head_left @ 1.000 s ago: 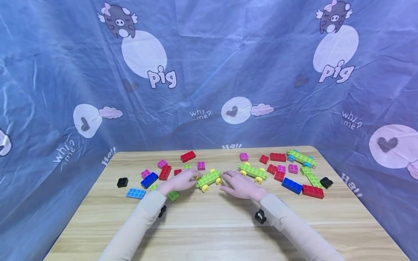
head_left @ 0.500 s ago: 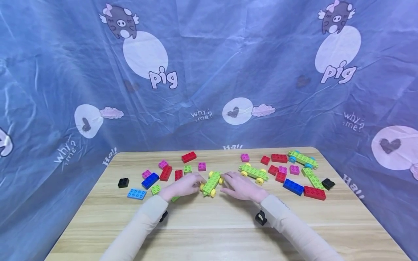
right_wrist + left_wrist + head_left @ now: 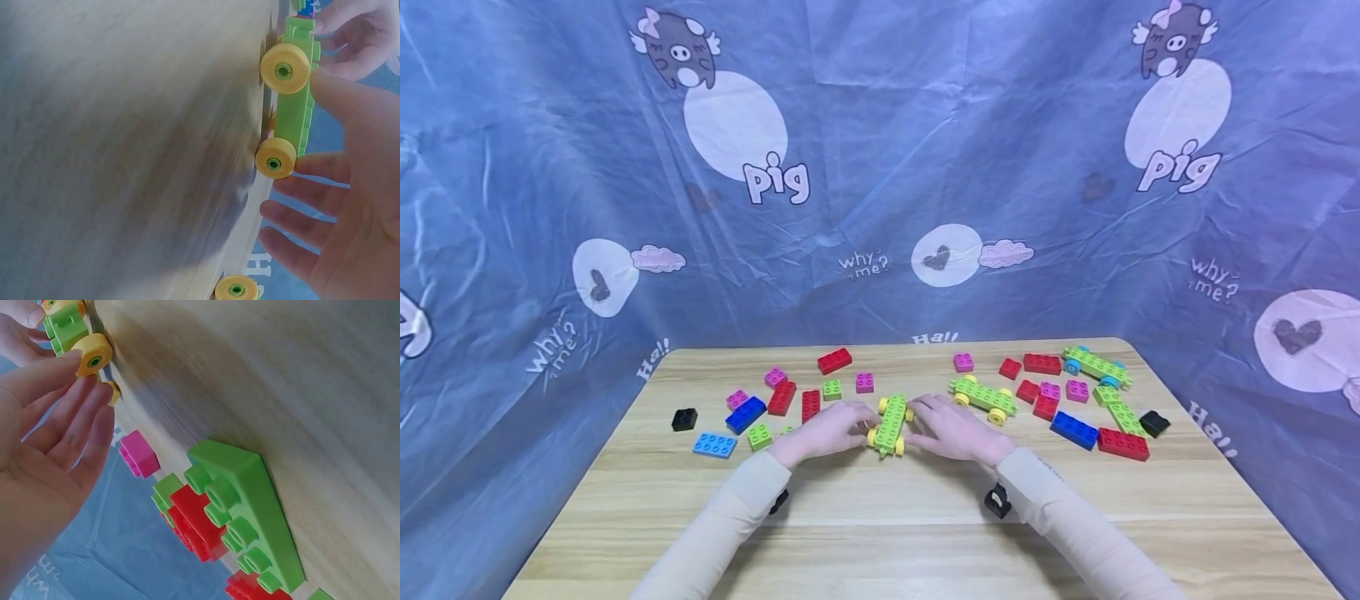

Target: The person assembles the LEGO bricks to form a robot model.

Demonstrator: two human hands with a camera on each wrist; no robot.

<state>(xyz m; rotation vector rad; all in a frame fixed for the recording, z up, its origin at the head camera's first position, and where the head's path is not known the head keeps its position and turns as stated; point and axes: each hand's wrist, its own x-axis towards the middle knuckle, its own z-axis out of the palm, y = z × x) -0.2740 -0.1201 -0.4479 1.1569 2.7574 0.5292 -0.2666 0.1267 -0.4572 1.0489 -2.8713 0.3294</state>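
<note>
Midway across the table [image 3: 880, 550], I have the left hand [image 3: 835, 427] and right hand [image 3: 955, 427] touching a green toy car [image 3: 891, 425] between them, fingers loosely extended; farther back lies a red brick [image 3: 835, 361], then the blue curtain [image 3: 880, 150].

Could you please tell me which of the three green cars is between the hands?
The nearer yellow-wheeled car. The farther yellow-wheeled car stands beyond the right hand, and the blue-wheeled car near the table's far right corner.

Pig-printed blue cloth [image 3: 865, 150] hangs behind the desk [image 3: 895, 542]; at left, a black block [image 3: 684, 419] lies near a light-blue brick [image 3: 715, 445]; far right stands a blue-wheeled base [image 3: 1094, 365].
</note>
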